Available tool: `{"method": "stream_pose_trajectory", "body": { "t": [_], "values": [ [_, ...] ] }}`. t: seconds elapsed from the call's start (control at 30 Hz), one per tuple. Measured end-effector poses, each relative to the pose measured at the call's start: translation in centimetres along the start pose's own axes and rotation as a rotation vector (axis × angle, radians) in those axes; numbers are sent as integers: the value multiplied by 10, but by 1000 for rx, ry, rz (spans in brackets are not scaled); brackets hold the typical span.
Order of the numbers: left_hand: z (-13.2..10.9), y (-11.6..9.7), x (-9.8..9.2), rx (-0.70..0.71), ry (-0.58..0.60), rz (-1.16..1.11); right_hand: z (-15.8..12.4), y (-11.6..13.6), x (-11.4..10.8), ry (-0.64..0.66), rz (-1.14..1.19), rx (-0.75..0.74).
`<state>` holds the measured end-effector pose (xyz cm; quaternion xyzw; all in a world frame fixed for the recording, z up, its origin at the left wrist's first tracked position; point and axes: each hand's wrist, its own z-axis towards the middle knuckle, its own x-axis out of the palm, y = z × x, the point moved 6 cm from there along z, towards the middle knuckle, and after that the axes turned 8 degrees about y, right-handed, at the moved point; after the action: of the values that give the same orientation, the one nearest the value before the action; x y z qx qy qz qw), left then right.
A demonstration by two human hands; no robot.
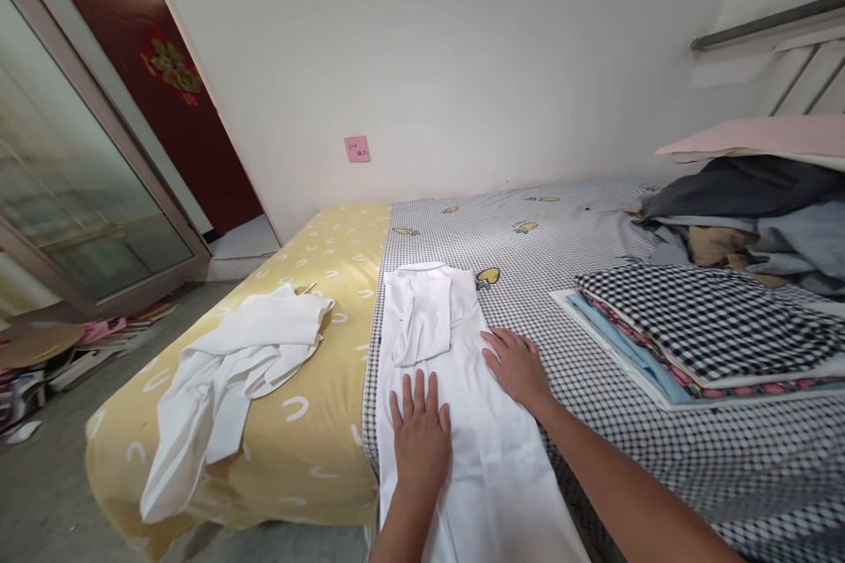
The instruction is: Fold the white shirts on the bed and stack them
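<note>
A long white garment [492, 449] with a collar lies partly folded lengthwise on the bed, its lower end running toward me over the near edge. One sleeve is folded back on its upper part. My left hand [421, 431] rests flat on the middle of the cloth, fingers spread, just below the folded sleeve. At the garment's right edge, my right hand [518, 367] lies palm down with its fingers stretched over the fabric. Neither hand grips anything.
Another white garment [244, 352] lies crumpled on the yellow sheet [317, 422] to the left. Folded clothes, topped by a checked one [713, 317], are stacked on the checked sheet [574, 237] at right. Behind them is a heap of clothes [745, 193]. A wall [462, 62] borders the bed.
</note>
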<state>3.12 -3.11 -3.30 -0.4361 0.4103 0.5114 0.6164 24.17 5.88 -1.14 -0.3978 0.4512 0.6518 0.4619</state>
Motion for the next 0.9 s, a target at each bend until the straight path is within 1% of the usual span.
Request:
{"method": "stream_pose_trajectory", "body": {
  "t": [0.47, 0.63, 0.8, 0.87, 0.9],
  "values": [
    [2, 3, 5, 10, -32, -8, 1, 0, 0, 21, 6, 19],
    [4, 4, 3, 22, -34, 22, 0, 2, -6, -6, 30, 33],
    [5, 1, -1, 20, 19, 65, -8, 1, -14, -46, 78, 69],
    [9, 0, -4, 6, 73, 30, -16, 1, -17, -54, 93, 74],
    [12, 2, -5, -2, 121, -22, -21, 2, -18, -52, 98, 73]
  ]
}}
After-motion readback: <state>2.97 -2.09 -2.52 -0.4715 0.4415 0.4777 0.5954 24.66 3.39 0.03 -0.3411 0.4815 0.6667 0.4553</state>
